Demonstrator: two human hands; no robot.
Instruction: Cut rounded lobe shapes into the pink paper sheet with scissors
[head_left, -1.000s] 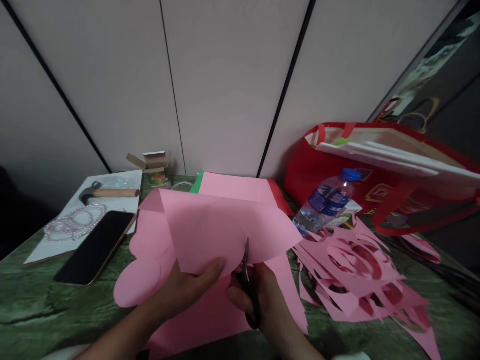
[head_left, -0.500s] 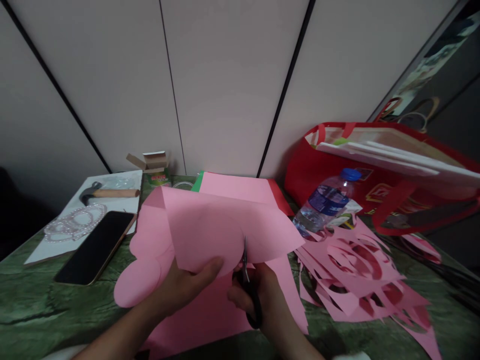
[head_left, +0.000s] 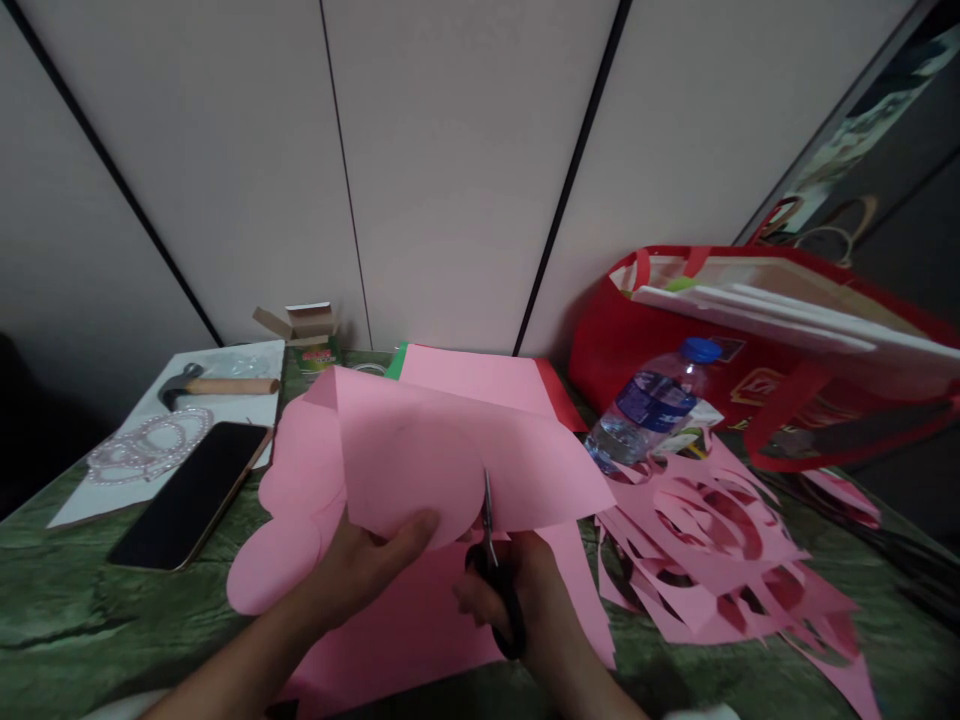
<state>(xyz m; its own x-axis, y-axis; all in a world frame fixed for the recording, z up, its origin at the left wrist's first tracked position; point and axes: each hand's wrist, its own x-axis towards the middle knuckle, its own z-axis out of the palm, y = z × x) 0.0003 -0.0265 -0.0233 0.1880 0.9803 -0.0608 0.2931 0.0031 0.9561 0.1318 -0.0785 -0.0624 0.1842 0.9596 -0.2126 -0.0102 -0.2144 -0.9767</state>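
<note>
A sheet of pink paper (head_left: 412,450) is held up off the table, with a faint curved outline drawn on it. My left hand (head_left: 375,565) pinches its lower left edge, thumb on the near face. In my right hand (head_left: 517,590) are black-handled scissors (head_left: 490,535), fingers wrapped through the loops. Their blades are in the sheet along the curve, and the cut edge shows just left of them. Below lie more pink sheets (head_left: 420,630). Rounded pink cut-outs (head_left: 274,565) lie to the left, partly hidden by my left arm.
On the right are pink paper scraps (head_left: 697,540), a water bottle (head_left: 649,405) with a blue cap and a red bag (head_left: 622,330). To the left lie a phone (head_left: 191,495), a hammer (head_left: 232,385), beaded strands (head_left: 150,445) and an opened small box (head_left: 315,340). A wall panel (head_left: 450,200) stands behind.
The pink sheet has shifted and turned slightly, its top left corner now higher. The scissor blades have come closer together in the cut. Both hands have barely moved.
</note>
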